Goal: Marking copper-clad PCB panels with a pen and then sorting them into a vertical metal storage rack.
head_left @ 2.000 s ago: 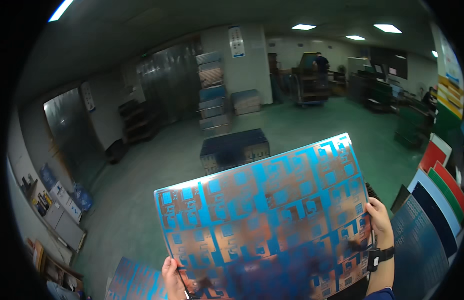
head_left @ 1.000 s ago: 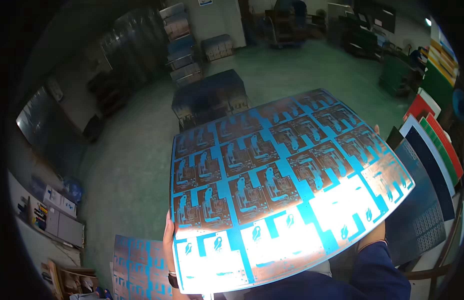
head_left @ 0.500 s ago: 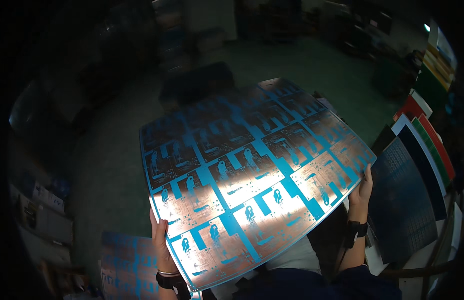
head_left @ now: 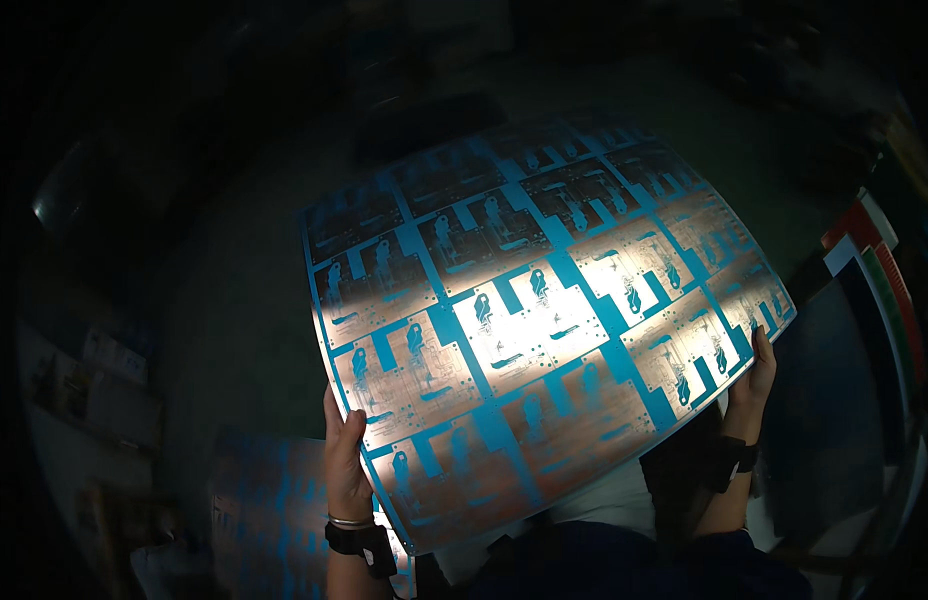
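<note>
- A copper-and-blue printed circuit panel [head_left: 524, 330] fills the middle of the frame, held up in both hands and tilted, its surface slightly bowed in this view.
- Its face carries rows of repeated circuit patterns in copper, set apart by blue strips; a bright white glare lies across the middle and right of the face, while the far rows fall into shadow.
- The left hand [head_left: 346, 440], lower left of centre, is closed on the panel's left edge near its lower corner, the thumb lying against the edge of the upper face.
- The right hand [head_left: 752, 378], right of centre, grips the panel's right-hand end by its lower edge, the thumb at the rim; the other fingers are partly hidden.
- A black wristband [head_left: 360, 543] and a metal bracelet [head_left: 350, 522] circle the left wrist; a second dark band [head_left: 728, 463] sits on the right wrist.
- At the lower left of the frame lies another patterned panel [head_left: 264, 510], also copper and blue, below the held one.
- Along the right side, coloured sheets stand close together, among them a red sheet [head_left: 852, 226] and a green sheet [head_left: 891, 292].
- A dark block shape [head_left: 429, 122] shows at upper centre, perhaps a stack, though the gloom makes it hard to tell.
</note>
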A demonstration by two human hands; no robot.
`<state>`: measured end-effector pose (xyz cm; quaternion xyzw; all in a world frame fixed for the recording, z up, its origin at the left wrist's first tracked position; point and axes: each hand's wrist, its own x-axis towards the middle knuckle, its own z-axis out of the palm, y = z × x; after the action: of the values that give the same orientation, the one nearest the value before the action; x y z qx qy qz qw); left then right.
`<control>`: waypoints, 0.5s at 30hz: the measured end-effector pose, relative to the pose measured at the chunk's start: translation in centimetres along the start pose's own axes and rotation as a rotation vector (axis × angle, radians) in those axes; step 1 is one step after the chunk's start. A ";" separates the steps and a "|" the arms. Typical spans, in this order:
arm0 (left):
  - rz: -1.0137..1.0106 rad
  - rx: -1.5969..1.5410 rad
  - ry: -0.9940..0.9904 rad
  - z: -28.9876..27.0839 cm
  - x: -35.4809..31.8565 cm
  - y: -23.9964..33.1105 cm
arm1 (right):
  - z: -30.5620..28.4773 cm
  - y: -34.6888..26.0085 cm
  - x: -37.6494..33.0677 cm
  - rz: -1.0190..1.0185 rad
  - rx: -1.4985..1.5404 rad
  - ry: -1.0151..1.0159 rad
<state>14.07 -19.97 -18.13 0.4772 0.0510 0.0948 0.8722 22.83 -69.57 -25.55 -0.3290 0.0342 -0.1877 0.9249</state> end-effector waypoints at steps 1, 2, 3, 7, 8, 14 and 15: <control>0.004 0.002 0.014 0.2 0.1 -0.1 | -0.2 -0.1 0.1 0.010 -0.003 -0.016; 0.007 0.003 0.028 0.3 0.0 -0.1 | -0.3 -0.2 0.0 0.020 -0.005 -0.032; 0.002 0.045 0.060 0.3 -0.1 0.0 | -0.3 -0.1 -0.1 0.028 0.019 -0.037; -0.003 0.059 0.078 0.1 0.0 0.1 | -1.1 0.0 -0.2 0.035 0.064 -0.079; -0.010 0.096 0.071 -0.2 0.0 0.1 | -1.1 -0.1 -0.3 0.035 0.062 -0.077; -0.023 0.173 0.035 -1.9 0.8 0.4 | 0.1 0.2 -0.9 0.020 0.051 -0.078; -0.018 0.138 0.022 -2.3 1.0 0.5 | -0.2 0.2 -0.9 0.012 0.045 -0.063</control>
<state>14.55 -17.65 -18.95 0.5347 0.0714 0.0884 0.8373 21.99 -69.20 -25.91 -0.3134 0.0028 -0.1726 0.9338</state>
